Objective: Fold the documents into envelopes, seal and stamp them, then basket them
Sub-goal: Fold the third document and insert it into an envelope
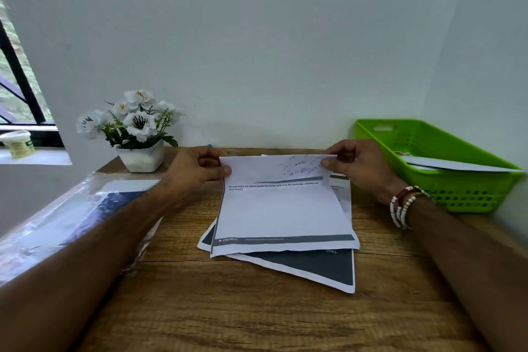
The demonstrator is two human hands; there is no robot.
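Nearest, bare table point(257, 308), open between the two forearms. Farther in, a loose stack of papers point(314, 266), corners fanned out of line. On top, one sheet point(280, 208), far edge bent over toward the near side, pinched at its left corner by the left hand point(194, 168) and at its right corner by the right hand point(354, 163) (thumbs on top). Far left, a flower pot point(141, 156); far right, a green basket point(445, 188) by the table's edge, envelope point(457, 166) inside.

Lower sheets point(308, 264) largely covered by top document point(283, 211). Scribbles on folded-over flap too small to be read. Envelopes point(448, 165) partly hidden by green basket point(457, 191) wall. Plastic-wrapped pack point(71, 208) overlapped by left forearm point(94, 254), cut by frame edge. Jar point(17, 144) label blurred.
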